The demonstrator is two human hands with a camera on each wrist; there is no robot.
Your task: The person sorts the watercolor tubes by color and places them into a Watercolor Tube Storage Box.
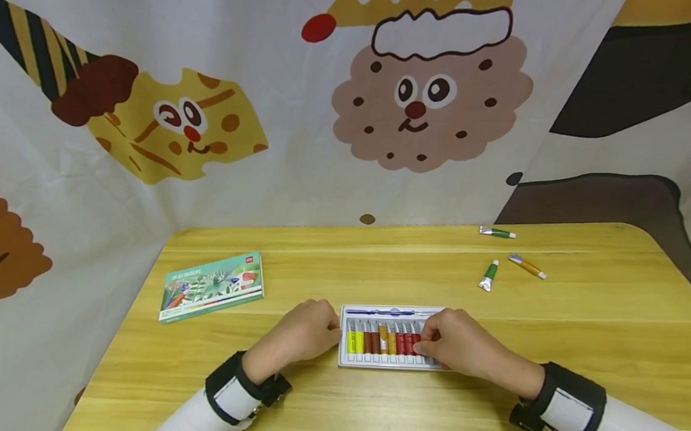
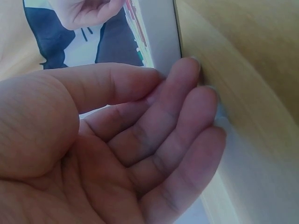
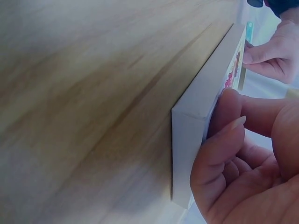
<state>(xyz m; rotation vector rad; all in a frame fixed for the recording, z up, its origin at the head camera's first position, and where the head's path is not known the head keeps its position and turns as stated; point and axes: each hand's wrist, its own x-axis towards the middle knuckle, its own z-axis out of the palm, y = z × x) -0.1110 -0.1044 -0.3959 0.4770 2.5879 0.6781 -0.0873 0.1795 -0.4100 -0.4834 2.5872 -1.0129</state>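
A white tray of paint tubes (image 1: 391,366) lies on the table between both hands. Yellow, brown, ochre, orange and red paint tubes (image 1: 383,340) stand side by side in it, below a thin blue paintbrush (image 1: 383,312). At the tray's left end, my left hand (image 1: 307,331) pinches the edge between thumb and curled fingers; the left wrist view shows the fingertips (image 2: 184,70) at the tray's side. My right hand (image 1: 463,343) reaches over the right end, thumb and index finger pinching at a red tube (image 1: 416,340). That hand covers the tubes beneath it and partly hides the grip.
A green paint box (image 1: 213,286) with a picture on its lid lies to the left. Toward the back right are two green tubes (image 1: 489,275) and an ochre tube (image 1: 527,266), loose on the wooden table (image 1: 341,269). A patterned cloth (image 1: 288,170) hangs behind the table.
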